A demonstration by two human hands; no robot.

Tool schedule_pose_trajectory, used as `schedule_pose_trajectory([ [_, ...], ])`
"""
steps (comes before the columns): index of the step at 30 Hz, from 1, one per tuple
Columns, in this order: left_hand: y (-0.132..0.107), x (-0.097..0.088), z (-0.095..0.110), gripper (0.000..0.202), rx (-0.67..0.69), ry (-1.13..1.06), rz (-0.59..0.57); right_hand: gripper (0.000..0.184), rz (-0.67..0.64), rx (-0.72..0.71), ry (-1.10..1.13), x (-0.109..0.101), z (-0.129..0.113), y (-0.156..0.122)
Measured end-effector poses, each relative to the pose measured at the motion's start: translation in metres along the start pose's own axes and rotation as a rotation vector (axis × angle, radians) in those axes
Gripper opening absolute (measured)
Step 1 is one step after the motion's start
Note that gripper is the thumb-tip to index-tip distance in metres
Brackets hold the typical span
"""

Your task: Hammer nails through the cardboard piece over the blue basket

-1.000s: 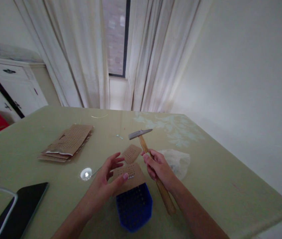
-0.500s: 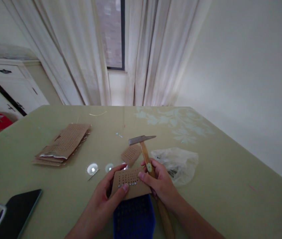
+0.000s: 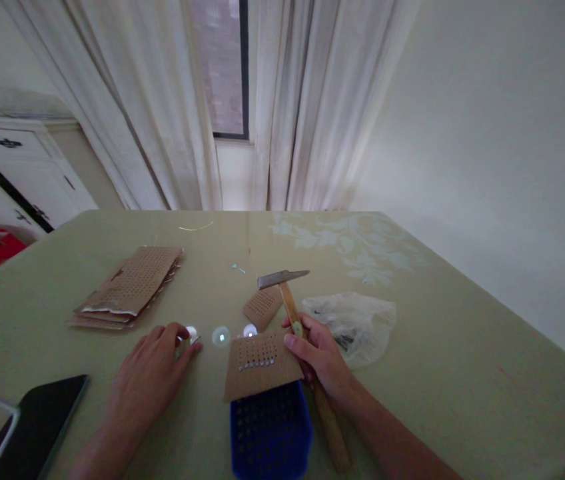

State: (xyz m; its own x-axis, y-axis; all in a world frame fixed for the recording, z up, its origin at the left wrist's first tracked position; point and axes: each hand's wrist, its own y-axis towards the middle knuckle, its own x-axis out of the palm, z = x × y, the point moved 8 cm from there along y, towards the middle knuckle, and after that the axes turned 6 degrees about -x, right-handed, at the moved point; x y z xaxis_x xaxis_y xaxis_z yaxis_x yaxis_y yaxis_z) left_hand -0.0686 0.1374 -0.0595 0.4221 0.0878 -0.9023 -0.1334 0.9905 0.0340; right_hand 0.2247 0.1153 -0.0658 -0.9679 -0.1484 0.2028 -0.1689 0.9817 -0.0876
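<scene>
On the left, my left hand (image 3: 155, 367) is on the tabletop with its fingers curled and thumb drawn in. They pinch around a thin nail (image 3: 196, 340), mostly hidden by the thumb. My right hand (image 3: 320, 347) is wrapped round the wooden handle of a hammer (image 3: 330, 427), head pointing away from me. The same hand's thumb presses on the right edge of a perforated cardboard piece (image 3: 257, 383). Several silvery nail heads (image 3: 256, 365) stand in a row of its holes. Under its near edge is a blue plastic basket (image 3: 271, 433) with a holed surface.
A smaller holed cardboard piece (image 3: 262, 307) lies beyond the hands. To the right is a clear plastic bag (image 3: 362, 327) with dark nails inside. A stack of perforated cardboard (image 3: 132, 283) sits left, and a dark tablet (image 3: 37, 420) with a white cable (image 3: 10, 427) lies near left.
My left hand has let go of the cardboard and moved left to the nail on the table. My right hand still holds the hammer and the cardboard's edge, nearly in place.
</scene>
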Motion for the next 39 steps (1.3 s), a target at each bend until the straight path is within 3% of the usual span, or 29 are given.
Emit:
schedule_pose_trajectory([
  [3,0.001,0.015,-0.003,0.031,0.051,0.053,-0.08,0.051,0.004,0.001,-0.001,-0.001,0.001,-0.002],
  [6,0.0,0.012,0.008,0.029,0.044,0.013,-0.052,0.046,0.006,-0.011,-0.034,0.001,0.002,-0.003],
  [12,-0.029,-0.03,0.056,0.03,0.16,-0.641,0.14,0.038,0.01,-0.122,-0.1,0.013,0.0,-0.002],
  [15,-0.046,-0.031,0.077,0.018,0.239,-0.759,0.083,0.034,-0.015,-0.142,-0.124,0.021,-0.003,-0.002],
  [20,-0.055,-0.018,0.094,0.015,0.284,-0.723,-0.037,0.032,-0.021,-0.154,-0.169,0.027,-0.007,-0.005],
  [27,-0.056,-0.015,0.095,0.011,0.323,-0.654,-0.007,0.03,-0.03,-0.17,-0.161,0.027,-0.006,-0.006],
  [39,-0.061,-0.027,0.107,0.008,0.43,-0.616,0.051,0.028,-0.04,-0.198,-0.206,0.028,-0.01,-0.005],
])
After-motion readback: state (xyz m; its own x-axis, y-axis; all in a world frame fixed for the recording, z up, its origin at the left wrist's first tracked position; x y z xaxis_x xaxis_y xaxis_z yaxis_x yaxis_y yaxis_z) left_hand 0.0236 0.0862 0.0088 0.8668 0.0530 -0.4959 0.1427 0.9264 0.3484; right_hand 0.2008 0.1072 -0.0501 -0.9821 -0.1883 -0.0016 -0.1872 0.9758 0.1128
